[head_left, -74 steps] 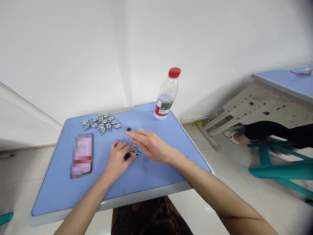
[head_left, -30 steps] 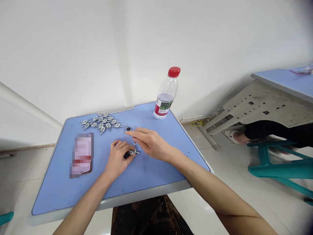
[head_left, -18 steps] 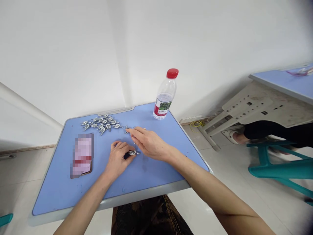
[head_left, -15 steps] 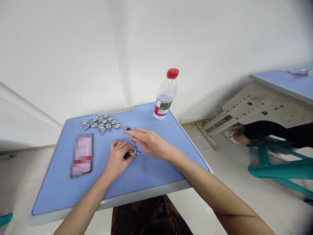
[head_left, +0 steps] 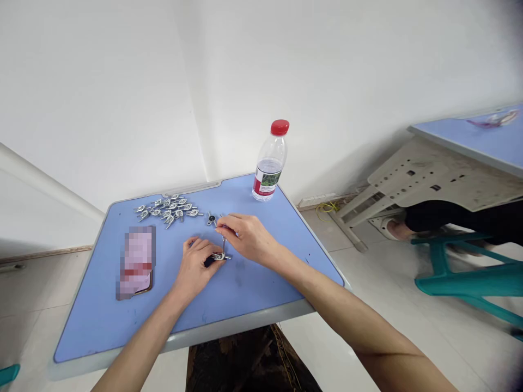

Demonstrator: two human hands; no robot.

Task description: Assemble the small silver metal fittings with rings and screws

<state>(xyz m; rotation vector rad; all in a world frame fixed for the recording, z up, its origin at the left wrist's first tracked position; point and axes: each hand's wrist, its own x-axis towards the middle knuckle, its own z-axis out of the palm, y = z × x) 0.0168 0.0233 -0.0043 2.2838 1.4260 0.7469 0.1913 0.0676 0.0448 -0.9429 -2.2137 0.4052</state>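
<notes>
My left hand [head_left: 196, 268] presses a small silver metal fitting [head_left: 221, 256] to the blue desk top, fingers closed around it. My right hand [head_left: 244, 235] pinches the top of a thin metal shaft [head_left: 224, 246], which stands upright with its lower end at the fitting; its grip and tip are hidden, so I cannot tell the exact tool. Just beyond my right fingertips lies another fitting [head_left: 211, 219] with a round black piece. A pile of several similar silver fittings [head_left: 171, 207] rests at the back left.
A phone with a blurred screen [head_left: 138, 261] lies on the left of the desk [head_left: 261, 294]. At the back right stands a water bottle [head_left: 267, 171] with a red cap, close to the wall. A second desk [head_left: 482, 141], a green stool [head_left: 453, 283] and a person's leg [head_left: 433, 218] are further right.
My right hand's fingers, stretched out flat over the shaft before, are now curled and pinching its top. The black-topped fitting behind shows more fully. My left hand keeps its hold.
</notes>
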